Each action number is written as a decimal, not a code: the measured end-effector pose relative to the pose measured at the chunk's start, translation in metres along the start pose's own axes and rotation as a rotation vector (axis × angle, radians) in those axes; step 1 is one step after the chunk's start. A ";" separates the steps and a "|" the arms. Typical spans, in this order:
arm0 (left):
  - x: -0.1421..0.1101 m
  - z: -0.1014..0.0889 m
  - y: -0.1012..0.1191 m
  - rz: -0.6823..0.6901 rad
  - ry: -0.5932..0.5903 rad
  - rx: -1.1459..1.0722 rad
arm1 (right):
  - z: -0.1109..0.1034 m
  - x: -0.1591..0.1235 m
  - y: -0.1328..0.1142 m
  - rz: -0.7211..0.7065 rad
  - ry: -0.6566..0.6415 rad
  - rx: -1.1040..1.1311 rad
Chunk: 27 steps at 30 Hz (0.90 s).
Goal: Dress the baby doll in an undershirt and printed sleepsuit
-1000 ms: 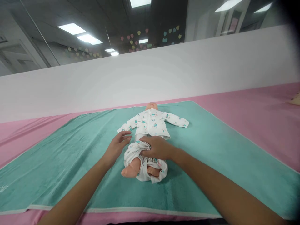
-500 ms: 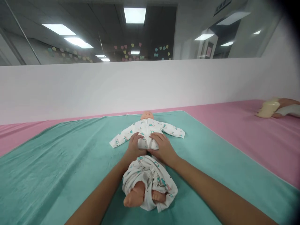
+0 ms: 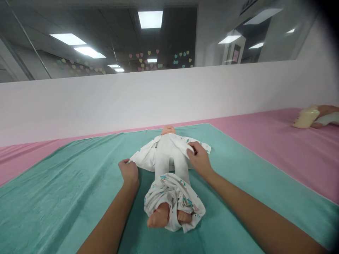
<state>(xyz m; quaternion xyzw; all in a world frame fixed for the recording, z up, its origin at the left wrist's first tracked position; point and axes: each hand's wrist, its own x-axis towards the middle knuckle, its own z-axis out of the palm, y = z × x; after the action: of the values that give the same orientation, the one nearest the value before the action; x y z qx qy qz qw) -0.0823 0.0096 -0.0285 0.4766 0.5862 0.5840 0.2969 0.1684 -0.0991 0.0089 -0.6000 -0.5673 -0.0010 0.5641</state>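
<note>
A baby doll (image 3: 165, 150) lies on its back, head away from me, its white cloth body and legs showing. Its printed white baby jacket (image 3: 148, 155) is spread apart at the front, with the arms still in the sleeves. My left hand (image 3: 129, 171) pinches the left front panel's lower corner, pulled out to the side. Closed on the edge of the right front panel is my right hand (image 3: 198, 157), raised slightly above the doll's side. Printed baby pants (image 3: 172, 187) are bunched around the lower legs, and the doll's feet (image 3: 159, 216) poke out of them.
A teal sheet (image 3: 84, 187) lies under the doll, over a pink cover (image 3: 265, 137). Another doll (image 3: 307, 118), partly out of frame, lies at the far right. Behind stands a white wall (image 3: 106, 102) with a window above it.
The jacket's front has been opened, baring the doll's white body. My hands have moved apart from the jacket's lower middle, each carrying a front panel outward.
</note>
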 end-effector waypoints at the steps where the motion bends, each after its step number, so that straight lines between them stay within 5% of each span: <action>1: -0.002 0.000 0.006 0.045 0.072 0.025 | -0.007 0.006 0.006 0.069 0.098 0.004; 3: -0.012 0.001 0.023 0.173 0.022 0.073 | -0.020 0.015 0.016 0.129 0.282 -0.033; 6: -0.033 -0.001 0.055 0.280 -0.533 0.084 | -0.028 0.018 0.020 0.009 0.334 -0.102; 9: -0.046 -0.011 0.080 0.441 -1.179 0.201 | -0.019 0.007 0.006 -0.137 -0.007 -0.018; 11: -0.048 -0.020 0.089 0.485 -1.411 0.287 | -0.008 -0.002 -0.005 -0.202 -0.295 0.034; 15: -0.046 -0.028 0.095 0.451 -1.603 0.342 | 0.002 -0.013 -0.018 -0.241 -0.594 0.012; 22: -0.051 -0.022 0.097 0.477 -1.783 0.349 | -0.002 -0.016 -0.021 -0.293 -0.816 0.007; 27: -0.052 -0.027 0.105 0.394 -1.754 0.351 | -0.004 -0.022 -0.030 -0.227 -0.882 0.089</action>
<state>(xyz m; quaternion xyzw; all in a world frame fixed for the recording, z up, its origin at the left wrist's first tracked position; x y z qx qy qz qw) -0.0652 -0.0623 0.0665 0.8789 0.1391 -0.0449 0.4541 0.1424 -0.1250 0.0170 -0.4526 -0.8148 0.2171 0.2902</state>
